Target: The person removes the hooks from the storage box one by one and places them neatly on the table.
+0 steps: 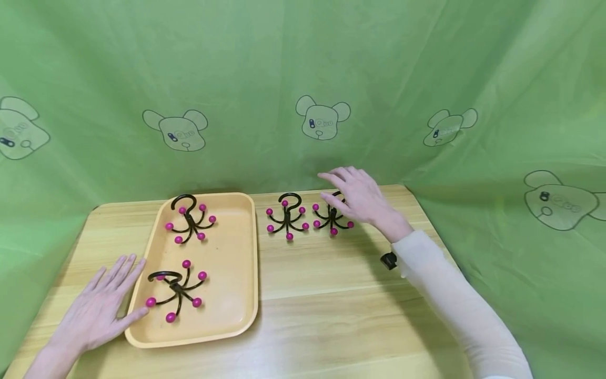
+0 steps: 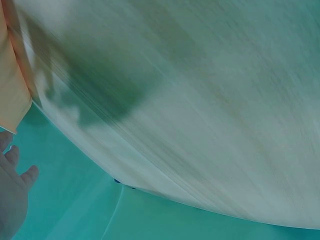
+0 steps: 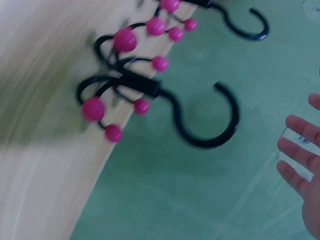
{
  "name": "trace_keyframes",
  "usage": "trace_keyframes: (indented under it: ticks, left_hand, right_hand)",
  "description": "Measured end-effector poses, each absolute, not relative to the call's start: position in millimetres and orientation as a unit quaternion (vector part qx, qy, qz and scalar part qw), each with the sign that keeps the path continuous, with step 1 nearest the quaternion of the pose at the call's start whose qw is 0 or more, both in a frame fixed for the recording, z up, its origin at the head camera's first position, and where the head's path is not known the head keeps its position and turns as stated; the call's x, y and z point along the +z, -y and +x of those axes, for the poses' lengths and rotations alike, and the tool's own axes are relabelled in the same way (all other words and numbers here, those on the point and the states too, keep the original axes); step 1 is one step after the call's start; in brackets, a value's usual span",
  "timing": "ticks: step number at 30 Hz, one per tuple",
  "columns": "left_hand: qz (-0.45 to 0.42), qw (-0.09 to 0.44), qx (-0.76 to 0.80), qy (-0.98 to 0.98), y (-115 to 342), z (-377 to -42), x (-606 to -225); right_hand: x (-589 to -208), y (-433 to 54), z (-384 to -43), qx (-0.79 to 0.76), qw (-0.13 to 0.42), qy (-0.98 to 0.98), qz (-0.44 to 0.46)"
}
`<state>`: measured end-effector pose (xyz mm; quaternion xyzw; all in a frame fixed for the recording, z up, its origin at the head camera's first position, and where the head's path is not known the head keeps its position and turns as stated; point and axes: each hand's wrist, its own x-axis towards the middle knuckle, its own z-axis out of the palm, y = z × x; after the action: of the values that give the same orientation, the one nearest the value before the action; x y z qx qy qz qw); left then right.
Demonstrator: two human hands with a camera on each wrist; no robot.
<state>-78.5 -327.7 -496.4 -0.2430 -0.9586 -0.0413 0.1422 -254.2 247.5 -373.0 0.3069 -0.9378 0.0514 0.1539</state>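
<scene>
Four-sided with rounded corners, a tan tray (image 1: pixel 234 258) holds two black hooked hangers with pink ball tips, one at the back (image 1: pixel 191 221) and one at the front (image 1: pixel 177 287). My left hand (image 1: pixel 97 310) lies flat at the tray's left rim, fingers straight and thumb reaching over the rim. Over the rightmost hanger (image 1: pixel 333 213), my right hand (image 1: pixel 357 195) hovers with its fingers loosely extended, covering part of the hook. The right wrist view shows that hanger (image 3: pixel 142 85) standing on its balls, hook up, apart from the fingers (image 3: pixel 300 150). Another hanger (image 1: pixel 288 218) stands just left of it.
The wooden table (image 1: pixel 322 316) carries everything. Green cloth (image 1: pixel 246 79) with bear-head prints rises behind the table and along both sides, close to its back edge. A small black object (image 1: pixel 389 260) shows beside the right sleeve (image 1: pixel 454 295).
</scene>
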Motion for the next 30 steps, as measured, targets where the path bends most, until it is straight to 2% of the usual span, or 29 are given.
trace_keyframes:
  ticks: [21, 30]
  left_hand:
    - [-0.245, 0.147, -0.044, 0.957, 327, -77, -498]
    - [-0.249, 0.147, -0.044, 0.956, 327, -77, -498]
  right_hand:
    - [-364, -158, -203, 0.053, 0.195, 0.905, 0.374]
    - [-367, -124, -190, 0.060, 0.191, 0.896, 0.395]
